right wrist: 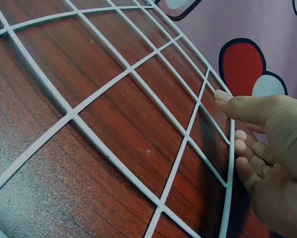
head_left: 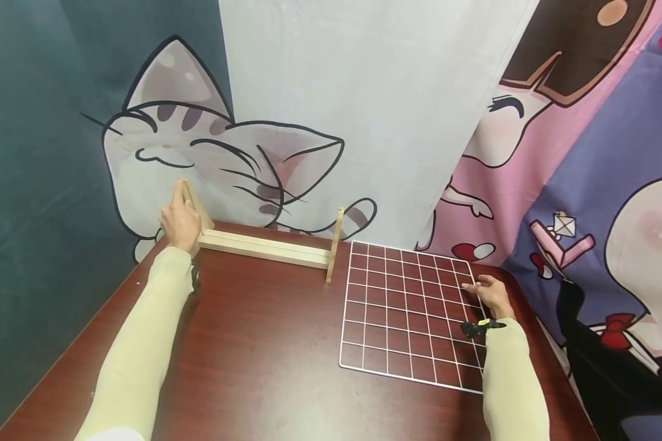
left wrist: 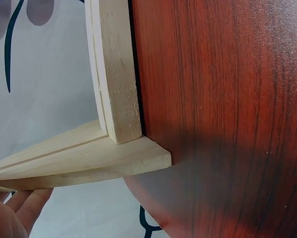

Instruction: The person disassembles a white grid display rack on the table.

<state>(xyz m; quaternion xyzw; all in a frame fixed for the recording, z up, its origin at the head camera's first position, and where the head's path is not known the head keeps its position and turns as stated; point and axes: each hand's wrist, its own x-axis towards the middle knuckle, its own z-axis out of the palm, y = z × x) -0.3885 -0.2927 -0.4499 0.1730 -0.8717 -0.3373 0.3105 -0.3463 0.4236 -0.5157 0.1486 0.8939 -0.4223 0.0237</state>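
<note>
A pale wooden stand lies along the table's far edge, a long grooved bar joining two end boards. At its left end my left hand grips the raised end board, with fingers below the board in the left wrist view; the thumb is mostly out of frame. The other end board stands at the bar's right. A white wire grid lies on the table to the right. My right hand is at its right edge, thumb extended over the edge wire and fingers loosely bent beside it.
The dark red-brown wooden table carries both things. Cartoon-printed curtains hang close behind it and along its sides. My forearms reach in from the front on both sides.
</note>
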